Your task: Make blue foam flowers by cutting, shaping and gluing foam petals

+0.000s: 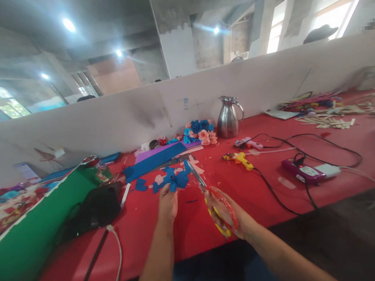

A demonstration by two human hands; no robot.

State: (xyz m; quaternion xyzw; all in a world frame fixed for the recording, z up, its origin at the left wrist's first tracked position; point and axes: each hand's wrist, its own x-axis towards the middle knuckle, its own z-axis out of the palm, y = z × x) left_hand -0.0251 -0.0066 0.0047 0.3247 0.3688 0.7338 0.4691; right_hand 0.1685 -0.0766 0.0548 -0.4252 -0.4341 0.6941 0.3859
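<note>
My left hand (168, 201) pinches a blue paper flower (173, 179) from below, its petals spread above the fingers. My right hand (220, 209) is wrapped round the handles of a pair of scissors (202, 183), one handle red and one yellow. The blades point up and left, their tips near the flower's right petal; whether they touch it I cannot tell. Cut blue petal pieces (141, 184) and pink paper scraps (195, 165) lie behind on the red table. A long blue paper strip (155, 161) rests beyond them.
A steel jug (228, 118) stands by the white partition, beside finished blue and pink flowers (202, 133). To the right are a yellow glue gun (239, 159), a pink glue gun (249, 143), cables and a purple power strip (303, 170). A black bag (99, 206) and green box (54, 212) sit left.
</note>
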